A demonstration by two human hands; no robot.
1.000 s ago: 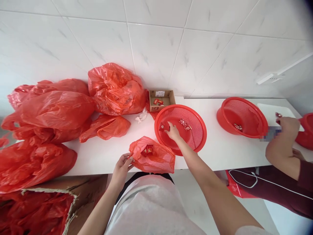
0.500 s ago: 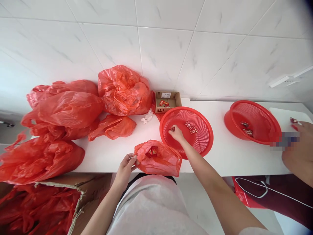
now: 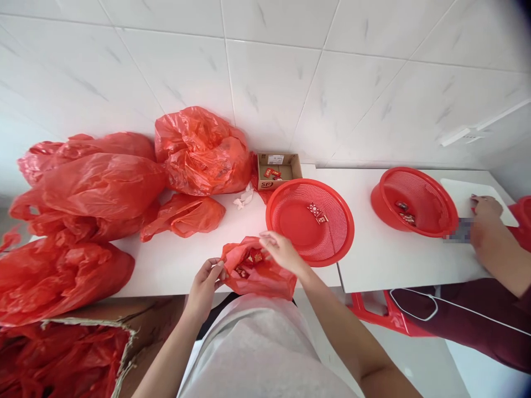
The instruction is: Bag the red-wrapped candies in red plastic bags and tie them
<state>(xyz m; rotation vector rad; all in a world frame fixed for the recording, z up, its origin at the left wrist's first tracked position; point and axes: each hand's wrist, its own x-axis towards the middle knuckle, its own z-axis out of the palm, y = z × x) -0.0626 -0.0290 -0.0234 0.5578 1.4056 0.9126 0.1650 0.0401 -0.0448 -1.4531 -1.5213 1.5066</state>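
A small red plastic bag (image 3: 265,276) lies open at the front edge of the white counter (image 3: 174,260), with small red packets (image 3: 249,262) inside. My left hand (image 3: 205,282) pinches the bag's left rim. My right hand (image 3: 280,250) hovers over the bag's mouth with its fingers loosely spread and nothing visible in them. Just right of it sits a round red mesh basket (image 3: 332,237) holding a couple of small packets (image 3: 316,213).
Several stuffed red bags (image 3: 95,182) crowd the counter's left side, and more fill a cardboard box (image 3: 62,354) at bottom left. A small open carton (image 3: 276,168) stands by the tiled wall. Another person's hand (image 3: 487,213) works beside a second red basket (image 3: 415,202) at right.
My right hand has left the red mesh basket and moved back to the small bag's mouth; more packets now show inside the bag. The other person's hand moved onto the counter.
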